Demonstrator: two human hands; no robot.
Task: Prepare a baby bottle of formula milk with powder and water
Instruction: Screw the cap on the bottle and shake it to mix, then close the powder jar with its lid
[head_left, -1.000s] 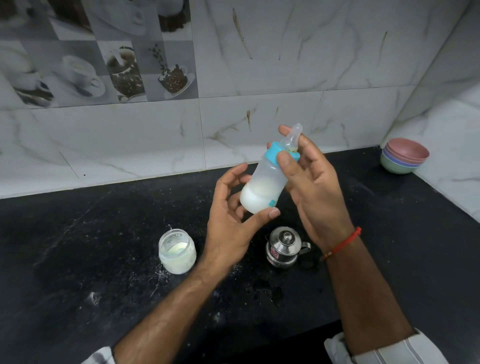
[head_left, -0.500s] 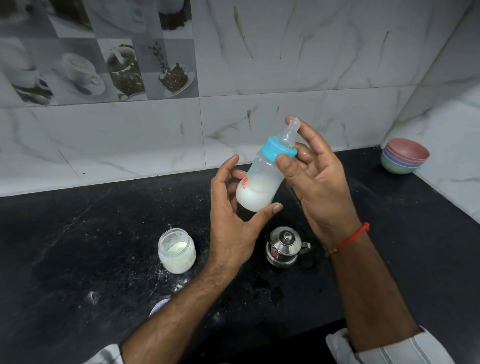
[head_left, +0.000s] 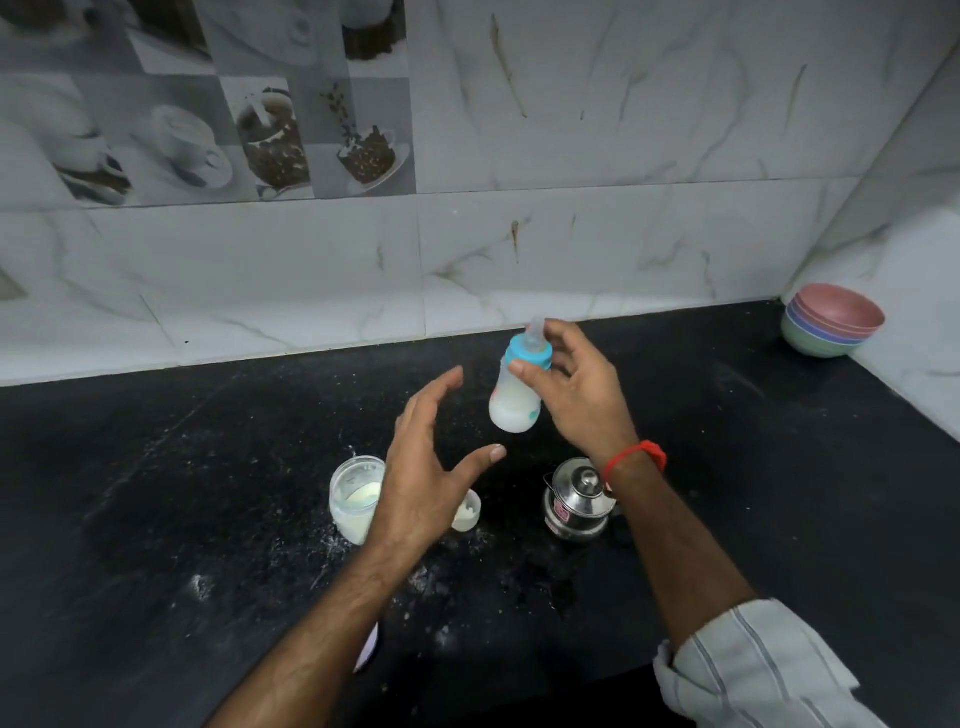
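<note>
Translucent plastic baby bottle (head_left: 514, 400) with blue collar, pinched near the collar by the right hand (head_left: 576, 395); left hand (head_left: 431, 467) spread empty; mixing is best done with the collar kept tight.

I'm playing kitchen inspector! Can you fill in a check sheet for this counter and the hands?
Surface: black counter, dusted with spilled white powder near the jar.
Job's things: baby bottle with blue collar and teat on, milky liquid in its lower part, held in the air; glass powder jar open, upright; steel kettle with lid on.
Clutter: small white cap beside the jar; stacked coloured bowls in the far corner.
Hands: right hand pinches the bottle at its collar; left hand spread open, touching nothing.
Cables: nothing seen.
Surroundings: marble-look wall tiles, some with coffee cup pictures.
</note>
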